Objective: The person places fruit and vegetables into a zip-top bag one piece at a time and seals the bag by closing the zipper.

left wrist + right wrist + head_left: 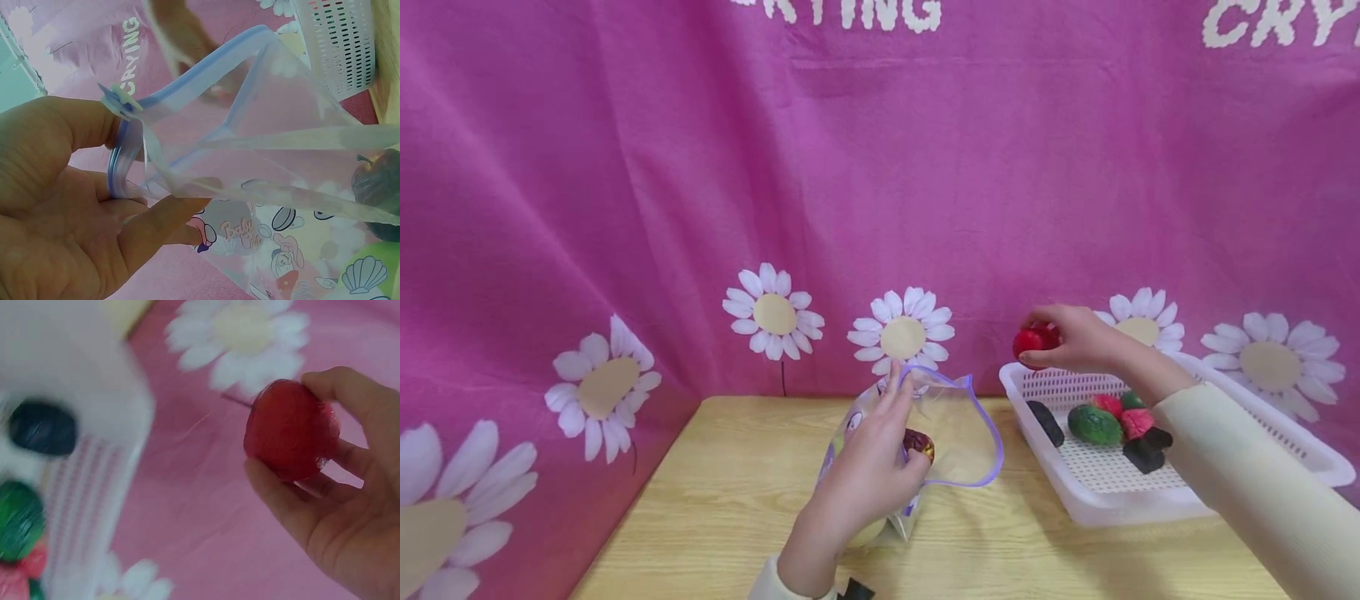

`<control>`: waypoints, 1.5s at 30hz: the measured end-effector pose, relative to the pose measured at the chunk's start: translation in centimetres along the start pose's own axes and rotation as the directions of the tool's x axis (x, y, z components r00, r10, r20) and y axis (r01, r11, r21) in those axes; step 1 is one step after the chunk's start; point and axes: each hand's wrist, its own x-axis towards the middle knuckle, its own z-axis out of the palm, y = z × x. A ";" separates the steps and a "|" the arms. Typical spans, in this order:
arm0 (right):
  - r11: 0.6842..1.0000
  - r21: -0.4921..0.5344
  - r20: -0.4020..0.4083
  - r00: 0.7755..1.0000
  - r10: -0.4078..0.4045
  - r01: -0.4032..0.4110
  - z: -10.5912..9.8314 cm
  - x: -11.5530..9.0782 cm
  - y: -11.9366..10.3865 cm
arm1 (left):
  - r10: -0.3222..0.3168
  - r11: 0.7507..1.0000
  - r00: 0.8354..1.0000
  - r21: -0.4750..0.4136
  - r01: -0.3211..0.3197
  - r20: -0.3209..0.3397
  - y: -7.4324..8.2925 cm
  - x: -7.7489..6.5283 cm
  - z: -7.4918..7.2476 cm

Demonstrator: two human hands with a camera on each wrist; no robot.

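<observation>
My left hand [867,471] grips the rim of a clear zip bag [987,479] with a purple-blue edge, its mouth spread open toward the right. The bag stands on the table, printed with small cartoon pictures. Inside it lie a dark red fruit with a short stem [380,190] and something yellow-green [369,272] lower down. Over the left end of a white basket, my right hand [1078,340] holds a shiny red apple [290,430] between thumb and fingers. The palm side of the left hand [69,212] shows beside the zip edge in the left wrist view.
The white perforated basket [1052,477] sits on the right of the wooden table [730,492]. In it are a green oval fruit [1095,425], pink-red pieces [1137,422] and black pieces [1045,422]. A magenta cloth [1000,183] with daisies hangs behind the table.
</observation>
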 end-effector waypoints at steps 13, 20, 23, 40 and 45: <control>0.897 0.384 0.084 0.959 -0.271 0.220 1.6 -2.6 -9.3 | -0.013 1.000 1.000 0.027 0.013 0.010 0.1 0.2 -0.3; 0.877 0.411 0.048 0.955 -0.293 0.248 6.5 -2.9 -10.5 | -0.017 0.999 1.000 0.028 0.017 0.013 0.0 0.2 -0.3; 0.885 0.362 0.015 0.947 -0.320 0.293 8.8 -3.0 -10.8 | -0.019 1.000 1.000 0.024 0.018 0.009 0.0 0.1 -0.3; 0.900 0.303 0.018 0.943 -0.333 0.312 11.2 -3.7 -10.9 | -0.001 1.000 1.000 0.015 0.001 0.018 0.0 -0.1 -0.1; 0.909 0.311 0.021 0.954 -0.300 0.279 11.4 -4.0 -10.9 | -0.009 1.000 1.000 0.013 0.009 0.016 0.1 -0.2 -0.1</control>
